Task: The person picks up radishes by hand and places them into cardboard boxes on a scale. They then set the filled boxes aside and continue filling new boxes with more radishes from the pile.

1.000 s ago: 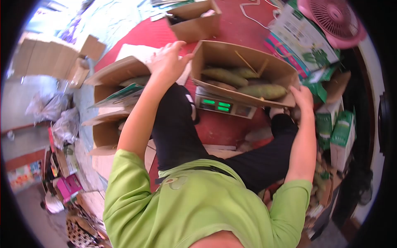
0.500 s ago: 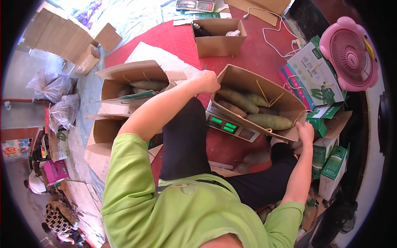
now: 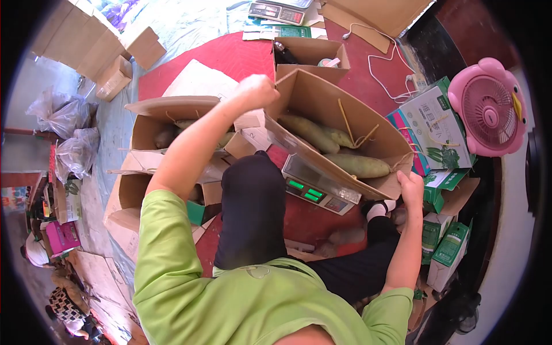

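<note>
An open cardboard box (image 3: 368,121) holds several long green radishes (image 3: 357,165), with yellow cord handles (image 3: 345,118) standing up inside. My left hand (image 3: 259,92) is closed around the box's left end at the upper corner. At the opposite end, my right hand (image 3: 411,188) grips the right corner near a twisted cord. The box is tilted, its left end higher, and overlaps a digital scale (image 3: 319,192) with lit green displays. The underside of the box is hidden.
Two more open cartons (image 3: 144,129) stand to the left, one holding radishes. Behind is a small cardboard box (image 3: 310,52) with a dark item. A pink fan (image 3: 489,115), printed radish cartons (image 3: 434,123) and a white cable (image 3: 374,75) are at right. People (image 3: 69,305) sit at far left.
My left hand has moved up and left with its end of the box, which now sits higher over the scale. My right hand keeps its grip. The whole view has shifted slightly.
</note>
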`<state>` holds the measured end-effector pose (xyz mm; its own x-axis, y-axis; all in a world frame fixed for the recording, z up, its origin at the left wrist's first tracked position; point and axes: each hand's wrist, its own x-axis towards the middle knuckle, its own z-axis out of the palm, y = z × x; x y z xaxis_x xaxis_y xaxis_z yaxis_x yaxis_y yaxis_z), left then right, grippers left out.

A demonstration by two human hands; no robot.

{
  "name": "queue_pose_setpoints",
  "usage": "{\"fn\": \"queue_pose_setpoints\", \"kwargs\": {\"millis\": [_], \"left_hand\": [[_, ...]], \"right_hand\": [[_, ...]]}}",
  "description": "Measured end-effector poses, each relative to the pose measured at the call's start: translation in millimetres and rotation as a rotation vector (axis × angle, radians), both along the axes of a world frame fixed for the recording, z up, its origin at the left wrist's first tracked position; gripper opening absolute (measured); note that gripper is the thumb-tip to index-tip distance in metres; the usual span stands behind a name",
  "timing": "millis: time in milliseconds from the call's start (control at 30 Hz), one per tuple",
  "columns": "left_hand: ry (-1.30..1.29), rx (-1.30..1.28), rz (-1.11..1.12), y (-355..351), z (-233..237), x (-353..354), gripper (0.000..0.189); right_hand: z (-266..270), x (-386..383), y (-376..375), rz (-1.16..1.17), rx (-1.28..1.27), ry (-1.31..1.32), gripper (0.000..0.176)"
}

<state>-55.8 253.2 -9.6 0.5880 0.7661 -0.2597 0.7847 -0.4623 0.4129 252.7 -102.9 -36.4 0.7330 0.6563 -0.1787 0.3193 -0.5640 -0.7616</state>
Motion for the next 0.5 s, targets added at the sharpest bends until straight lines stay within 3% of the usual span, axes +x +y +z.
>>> {"fn": "queue_pose_setpoints", "kwargs": {"millis": [167,300,367,400,467,500], "left_hand": [[0.001,0.139,0.053,55.9,17.0,-26.9,0.033],[0.148,0.221,0.074,97.8,27.3,-61.2,0.032],[0.211,0.281,0.012,128.8,17.6,-85.6,0.030],[0.271,0.444,-0.174,150.5,3.0,-104.3,0.026],[0.454,0.638,-0.307,168.8,1.0,-130.2,0.019],[0.406,0.612,-0.131,192.8,-19.8,-148.7,0.018]], "right_hand": [[-19.3,-13.3,61.5,0.079,0.047,-0.049,0.027],[-33.7,-42.1,121.8,0.132,0.071,-0.020,0.035],[-38.5,-60.5,153.8,0.168,-0.004,-0.127,0.043],[-50.7,-65.4,168.9,0.191,-0.010,-0.100,0.044],[-64.5,-83.7,204.1,0.215,0.009,-0.070,0.044],[-64.4,-93.4,222.5,0.271,-0.009,-0.138,0.044]]}}
